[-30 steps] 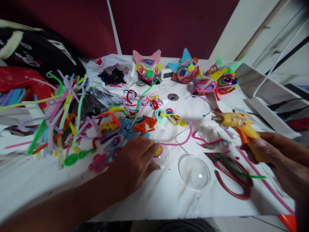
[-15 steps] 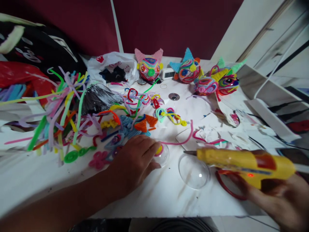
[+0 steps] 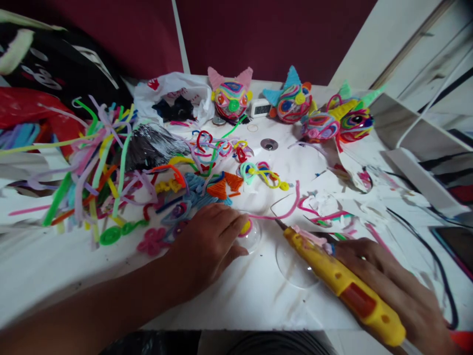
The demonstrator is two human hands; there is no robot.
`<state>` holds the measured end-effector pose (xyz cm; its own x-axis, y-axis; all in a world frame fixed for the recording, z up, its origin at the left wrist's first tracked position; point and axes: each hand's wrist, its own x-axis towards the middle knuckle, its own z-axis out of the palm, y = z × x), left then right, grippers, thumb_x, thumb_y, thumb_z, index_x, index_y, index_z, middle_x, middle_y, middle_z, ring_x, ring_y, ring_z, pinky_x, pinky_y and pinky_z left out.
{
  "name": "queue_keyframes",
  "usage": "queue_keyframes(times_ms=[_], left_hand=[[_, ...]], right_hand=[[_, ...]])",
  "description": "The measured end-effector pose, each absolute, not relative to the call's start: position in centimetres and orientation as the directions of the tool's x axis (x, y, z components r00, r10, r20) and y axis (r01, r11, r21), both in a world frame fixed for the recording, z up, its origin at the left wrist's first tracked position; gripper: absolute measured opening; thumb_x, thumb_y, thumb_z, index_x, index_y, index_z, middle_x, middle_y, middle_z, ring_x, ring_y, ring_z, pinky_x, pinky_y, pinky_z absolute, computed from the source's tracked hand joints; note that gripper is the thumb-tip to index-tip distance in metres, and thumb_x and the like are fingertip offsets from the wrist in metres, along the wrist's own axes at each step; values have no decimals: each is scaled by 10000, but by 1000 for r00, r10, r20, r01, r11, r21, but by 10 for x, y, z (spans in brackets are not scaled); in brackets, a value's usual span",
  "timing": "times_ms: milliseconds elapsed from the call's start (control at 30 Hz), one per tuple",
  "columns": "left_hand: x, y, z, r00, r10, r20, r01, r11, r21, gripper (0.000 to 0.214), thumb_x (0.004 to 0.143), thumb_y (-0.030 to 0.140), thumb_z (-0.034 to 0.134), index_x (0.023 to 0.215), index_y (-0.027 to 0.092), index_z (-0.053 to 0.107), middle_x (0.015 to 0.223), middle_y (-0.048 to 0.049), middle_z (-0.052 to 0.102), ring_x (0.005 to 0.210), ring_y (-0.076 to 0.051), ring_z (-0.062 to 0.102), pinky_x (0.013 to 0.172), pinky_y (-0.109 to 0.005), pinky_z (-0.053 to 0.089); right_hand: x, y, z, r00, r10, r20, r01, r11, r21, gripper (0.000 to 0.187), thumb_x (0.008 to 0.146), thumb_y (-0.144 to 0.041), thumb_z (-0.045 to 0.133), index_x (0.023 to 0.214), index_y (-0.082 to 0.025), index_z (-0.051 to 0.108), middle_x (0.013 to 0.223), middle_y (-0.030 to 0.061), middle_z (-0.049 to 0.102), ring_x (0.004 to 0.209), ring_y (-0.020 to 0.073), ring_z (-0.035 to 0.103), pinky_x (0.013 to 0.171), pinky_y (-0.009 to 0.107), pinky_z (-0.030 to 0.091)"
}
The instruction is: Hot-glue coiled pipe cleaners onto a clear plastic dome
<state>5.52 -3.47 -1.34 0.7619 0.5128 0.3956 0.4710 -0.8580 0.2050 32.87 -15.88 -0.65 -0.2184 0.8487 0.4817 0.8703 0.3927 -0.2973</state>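
My left hand (image 3: pixel 212 241) is closed around a small clear plastic dome (image 3: pixel 253 240), with thumb and fingers at its left side. A yellow-and-pink pipe cleaner coil (image 3: pixel 244 228) shows on the dome, partly covered by my fingers. From the coil a pink pipe cleaner (image 3: pixel 291 209) trails right and bends upward. My right hand (image 3: pixel 391 286) grips a yellow hot glue gun (image 3: pixel 338 281); its metal nozzle points up-left, near the pink pipe cleaner. Beneath the gun, a second clear dome (image 3: pixel 291 271) lies on the white table, partly hidden.
Loose pipe cleaners (image 3: pixel 96 167) in many colours crowd the left side. Several decorated balls with ears (image 3: pixel 231 101) stand at the back, beside a small white timer (image 3: pixel 260 108). Paper scraps, a black cable (image 3: pixel 439 266) and a phone (image 3: pixel 453 246) are at right.
My right hand has turned the glue gun from level to slanting, its nozzle now up and left, closer to the pink pipe cleaner. My left hand stays on the dome.
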Motion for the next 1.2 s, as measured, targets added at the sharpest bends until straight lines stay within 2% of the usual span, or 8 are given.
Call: queue_keyframes(times_ms=[100, 167, 267, 433, 700, 900, 1200], left_hand=[[55, -35, -12, 768, 510, 387, 470, -860, 200, 313, 927, 304, 521, 1163, 100, 536, 1080, -126, 617, 1012, -266, 552, 917, -436, 464], [55, -35, -12, 770, 508, 387, 466, -861, 203, 341, 928, 332, 522, 1171, 94, 532, 1090, -129, 615, 1016, -267, 550, 917, -439, 464], [55, -35, -11, 767, 516, 380, 466, -857, 222, 359, 929, 367, 515, 1161, 94, 536, 1082, -127, 615, 1023, -268, 547, 922, -444, 461], [55, -36, -11, 765, 519, 381, 470, -855, 220, 342, 941, 383, 486, 1132, 106, 543, 1069, -126, 616, 1009, -264, 553, 910, -439, 461], [56, -35, -12, 764, 512, 393, 470, -858, 205, 356, 948, 385, 468, 1147, 97, 533, 1077, -123, 619, 998, -264, 555, 907, -439, 465], [55, -36, -14, 751, 514, 414, 472, -857, 206, 360, 952, 376, 460, 1175, 100, 524, 1081, -128, 624, 1021, -262, 560, 919, -450, 465], [56, -36, -12, 750, 513, 417, 473, -857, 204, 345, 948, 350, 477, 1171, 90, 519, 1086, -126, 628, 1012, -261, 564, 926, -449, 470]], right_hand=[[320, -161, -10, -190, 871, 453, 857, 372, -356, 382, 961, -307, 319, 1315, -276, 460, 1196, 76, 570, 1136, 247, 553, 950, 348, 465], [314, -159, -11, -188, 862, 470, 830, 395, -393, 445, 973, -272, 267, 1407, -315, 359, 1197, 53, 572, 1152, 228, 540, 993, 348, 428], [308, -154, -10, -238, 858, 456, 798, 440, -412, 441, 971, -238, 276, 1395, -340, 347, 1139, 40, 568, 1073, 203, 569, 901, 300, 466], [305, -148, -9, -291, 862, 414, 811, 452, -372, 266, 969, -285, 335, 1172, -246, 503, 1037, 75, 568, 1027, 230, 564, 827, 320, 474], [308, -134, -3, -371, 874, 314, 814, 469, -343, 199, 941, -297, 409, 1094, -207, 498, 976, 69, 600, 867, 205, 612, 696, 312, 494], [308, -123, -1, -380, 856, 350, 815, 489, -312, 156, 928, -292, 392, 1018, -216, 494, 837, 46, 584, 651, 165, 598, 528, 285, 470], [307, -115, 3, -412, 865, 285, 815, 490, -310, 137, 899, -272, 455, 1009, -211, 510, 810, 32, 591, 651, 147, 598, 535, 259, 471]])
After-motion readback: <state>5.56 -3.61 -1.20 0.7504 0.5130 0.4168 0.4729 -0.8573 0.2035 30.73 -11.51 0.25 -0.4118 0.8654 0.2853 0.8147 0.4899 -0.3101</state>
